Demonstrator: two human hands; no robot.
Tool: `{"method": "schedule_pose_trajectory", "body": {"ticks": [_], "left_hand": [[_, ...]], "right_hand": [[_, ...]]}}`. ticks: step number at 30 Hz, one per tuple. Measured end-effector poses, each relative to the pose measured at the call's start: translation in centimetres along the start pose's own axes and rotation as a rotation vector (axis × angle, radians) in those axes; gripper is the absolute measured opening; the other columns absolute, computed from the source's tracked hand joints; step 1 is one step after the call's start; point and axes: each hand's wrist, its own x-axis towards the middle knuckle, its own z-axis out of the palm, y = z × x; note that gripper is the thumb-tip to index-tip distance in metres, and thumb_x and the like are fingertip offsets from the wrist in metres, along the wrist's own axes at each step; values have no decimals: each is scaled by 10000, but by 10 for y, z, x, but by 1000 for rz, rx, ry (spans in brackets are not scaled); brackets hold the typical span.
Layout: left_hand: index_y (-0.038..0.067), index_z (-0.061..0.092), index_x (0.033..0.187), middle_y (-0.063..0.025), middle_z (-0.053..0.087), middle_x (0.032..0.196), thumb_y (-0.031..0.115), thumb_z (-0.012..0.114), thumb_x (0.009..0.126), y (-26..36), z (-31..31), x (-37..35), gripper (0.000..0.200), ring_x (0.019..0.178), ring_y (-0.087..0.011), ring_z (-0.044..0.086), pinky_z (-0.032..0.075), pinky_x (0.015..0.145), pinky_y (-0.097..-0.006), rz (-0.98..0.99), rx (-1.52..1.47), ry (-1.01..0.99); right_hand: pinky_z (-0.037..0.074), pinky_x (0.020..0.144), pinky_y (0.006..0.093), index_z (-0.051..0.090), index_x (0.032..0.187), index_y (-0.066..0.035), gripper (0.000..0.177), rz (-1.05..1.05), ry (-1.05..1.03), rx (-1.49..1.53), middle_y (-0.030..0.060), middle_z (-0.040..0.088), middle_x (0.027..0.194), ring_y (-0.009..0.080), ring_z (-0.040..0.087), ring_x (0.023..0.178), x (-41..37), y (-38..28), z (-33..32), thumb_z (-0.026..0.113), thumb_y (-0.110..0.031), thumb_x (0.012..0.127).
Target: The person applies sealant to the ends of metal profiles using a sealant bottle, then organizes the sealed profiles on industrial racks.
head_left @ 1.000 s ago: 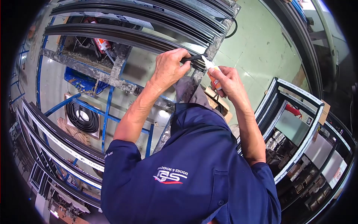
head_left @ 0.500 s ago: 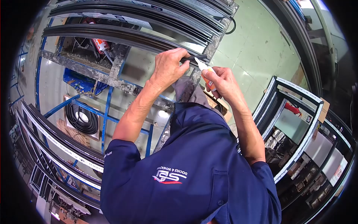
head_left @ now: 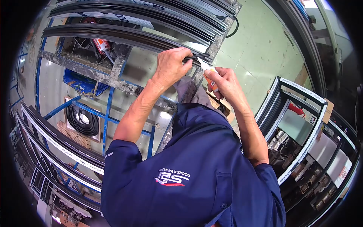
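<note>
My left hand (head_left: 173,67) is closed, thumb against fingers, on a black rubber strip (head_left: 200,56) whose end sticks out to the right. A small glue bottle (head_left: 210,77) with an orange and white label is wrapped in the fingers of my right hand (head_left: 226,84). Its white nozzle (head_left: 201,62) points up and left, the tip right at the underside of the strip. Both hands are close together over the near edge of a workbench, in front of dark metal profiles (head_left: 151,41).
Long dark profiles lie across the blue-framed bench (head_left: 87,72). A red and white tube (head_left: 101,46) sits in a bench compartment, with a blue bin (head_left: 85,83) below. A coil of black strip (head_left: 82,119) lies lower left. Window frames (head_left: 321,109) stand at the right.
The free end of the black strip has tipped up slightly above the nozzle. Both hands keep nearly the same place and grip.
</note>
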Motion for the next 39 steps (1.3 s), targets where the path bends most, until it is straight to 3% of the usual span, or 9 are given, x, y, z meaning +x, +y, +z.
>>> {"method": "schedule_pose_trajectory", "body": {"ticks": [11,21,39], "left_hand": [[69,698,873,-73,695,800,170,708,786,-1,5,0,133,742,-293,677,519,661,-424,22,12,30],[58,711,902,-81,705,836,164,737,784,1,2,1,160,782,-301,688,526,673,-394,-11,21,-5],[65,721,914,-83,703,828,165,736,783,4,0,2,165,754,-295,681,514,655,-382,-35,-21,-12]], "right_hand": [[328,388,262,654,847,-7,368,14,-40,-3,39,603,604,78,469,395,1,-8,4,653,-365,928],[320,381,248,664,876,4,351,11,73,64,32,586,585,69,448,390,3,9,-15,656,-342,935],[329,384,258,666,872,5,361,10,50,63,38,589,591,77,458,390,5,10,-12,662,-351,928]]}}
